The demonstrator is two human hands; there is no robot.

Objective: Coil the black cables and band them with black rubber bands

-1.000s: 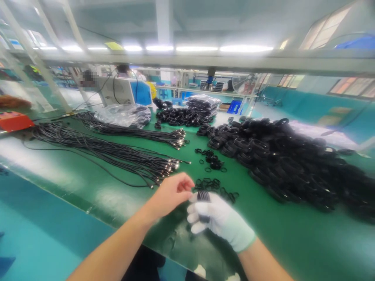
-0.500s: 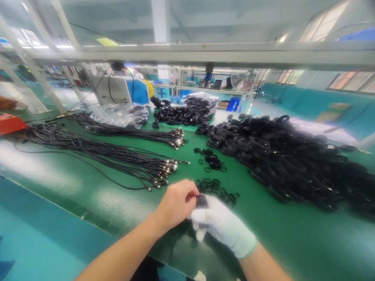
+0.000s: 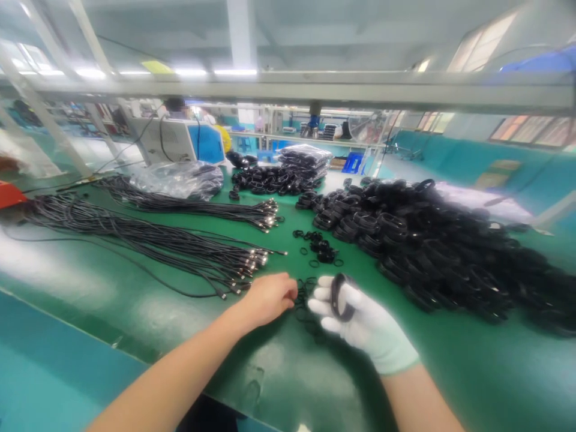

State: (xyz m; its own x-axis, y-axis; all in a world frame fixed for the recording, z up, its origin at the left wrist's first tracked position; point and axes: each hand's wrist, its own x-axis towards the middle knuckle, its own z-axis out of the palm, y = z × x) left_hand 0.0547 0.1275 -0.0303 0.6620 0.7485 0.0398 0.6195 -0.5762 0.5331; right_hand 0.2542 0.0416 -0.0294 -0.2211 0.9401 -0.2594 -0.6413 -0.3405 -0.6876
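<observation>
My right hand point(image 3: 371, 327), in a white glove, holds a coiled black cable point(image 3: 336, 298) upright between the thumb and the outstretched fingers. To its left, my bare left hand point(image 3: 271, 298) is low over the table, its fingers curled together beside small black bands point(image 3: 302, 295). Whatever is in those fingertips, if anything, is hidden. The gloved hand covers part of this group of bands. More small black bands point(image 3: 321, 249) lie farther back in a little heap.
Long black cables point(image 3: 171, 249) with metal plugs lie in bundles on the left of the green table point(image 3: 180, 336). A large pile of black coils point(image 3: 432, 246) fills the right. Behind are more coils point(image 3: 270, 180), plastic-wrapped stacks point(image 3: 303, 159) and a clear bag point(image 3: 180, 179). A rail point(image 3: 288, 90) crosses above.
My hands have come apart. The left has let go of the coil and moved to the small bands. The right has turned palm up with the coil and shifted slightly right.
</observation>
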